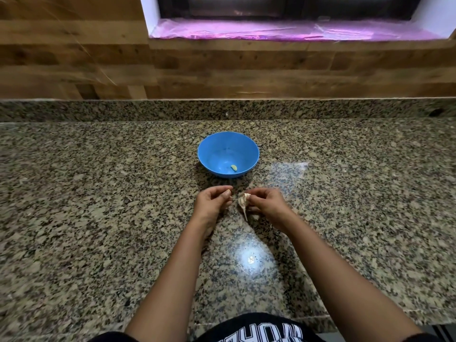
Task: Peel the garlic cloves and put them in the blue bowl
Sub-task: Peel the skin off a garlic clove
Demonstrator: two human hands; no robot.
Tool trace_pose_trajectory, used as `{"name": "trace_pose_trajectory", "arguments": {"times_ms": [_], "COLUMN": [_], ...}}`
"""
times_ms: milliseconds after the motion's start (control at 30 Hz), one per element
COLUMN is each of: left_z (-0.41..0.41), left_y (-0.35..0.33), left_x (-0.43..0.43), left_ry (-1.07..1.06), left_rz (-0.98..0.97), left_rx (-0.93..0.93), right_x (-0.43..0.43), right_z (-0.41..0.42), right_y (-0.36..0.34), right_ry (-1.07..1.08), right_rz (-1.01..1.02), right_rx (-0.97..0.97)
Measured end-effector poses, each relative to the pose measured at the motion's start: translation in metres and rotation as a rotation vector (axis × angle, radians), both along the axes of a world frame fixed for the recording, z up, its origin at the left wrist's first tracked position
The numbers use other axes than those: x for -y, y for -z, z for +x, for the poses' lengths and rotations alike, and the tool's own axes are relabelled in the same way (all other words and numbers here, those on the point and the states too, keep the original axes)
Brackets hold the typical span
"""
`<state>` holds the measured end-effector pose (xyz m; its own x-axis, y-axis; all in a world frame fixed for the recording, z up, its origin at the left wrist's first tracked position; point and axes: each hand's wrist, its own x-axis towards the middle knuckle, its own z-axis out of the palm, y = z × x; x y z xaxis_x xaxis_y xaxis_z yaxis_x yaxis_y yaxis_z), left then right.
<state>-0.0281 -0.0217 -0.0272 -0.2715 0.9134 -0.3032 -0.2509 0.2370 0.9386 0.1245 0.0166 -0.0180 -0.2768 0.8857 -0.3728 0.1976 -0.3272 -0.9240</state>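
Beyond the black shirt (259,329), both hands sat just short of the blue bowl (214,149). The right hand (267,203) pinched a half-skinned garlic clove (243,201), its papery tail pointing away from the bowl. The left hand (212,201) pinched a pale scrap (228,192).

Contents of left hand (212,199) indistinct

Speckled granite counter (98,218), wood-plank wall (74,58), pink-lined window sill (271,30).

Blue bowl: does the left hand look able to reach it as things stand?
Probably yes. The blue bowl sits just beyond the left hand, with only bare granite counter between; the right hand, pinching garlic skin, is off to the side.
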Motion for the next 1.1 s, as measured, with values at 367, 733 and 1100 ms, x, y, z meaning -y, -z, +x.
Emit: {"name": "trace_pose_trajectory", "arguments": {"times_ms": [367, 733, 1100], "left_z": [0.011, 0.057, 0.064], "left_y": [-0.008, -0.008, 0.000], "left_x": [0.012, 0.043, 0.049], "left_ry": [0.057, 0.160, 0.122], "left_rz": [-0.056, -0.199, -0.077], "left_rx": [0.136, 0.245, -0.231], "right_x": [0.017, 0.063, 0.065], "right_z": [0.010, 0.036, 0.047], "right_y": [-0.007, -0.013, -0.008], "right_ry": [0.023, -0.104, 0.052], "right_rz": [0.261, 0.727, 0.270], "right_rx": [0.115, 0.450, 0.228]}}
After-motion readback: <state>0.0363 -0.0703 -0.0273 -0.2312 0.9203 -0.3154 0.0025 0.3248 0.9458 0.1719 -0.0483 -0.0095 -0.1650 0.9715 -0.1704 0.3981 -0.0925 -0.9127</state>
